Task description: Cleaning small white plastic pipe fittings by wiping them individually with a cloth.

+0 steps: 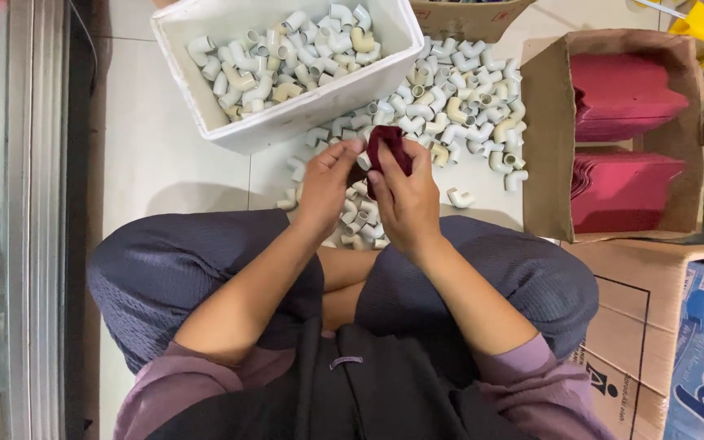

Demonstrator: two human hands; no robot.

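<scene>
White plastic elbow fittings (287, 49) are filling a white rectangular tub (205, 106) on pale floor tiles (165, 163); left hand (325, 183) and right hand (405, 200) are pinching a dark red cloth (386, 147).

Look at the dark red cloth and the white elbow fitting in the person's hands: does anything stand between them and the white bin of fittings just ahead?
Nothing visible does. Both hands, left hand and right hand, hold the dark red cloth around a white elbow fitting. The white bin lies directly ahead; only loose fittings lie low on the floor.
</scene>
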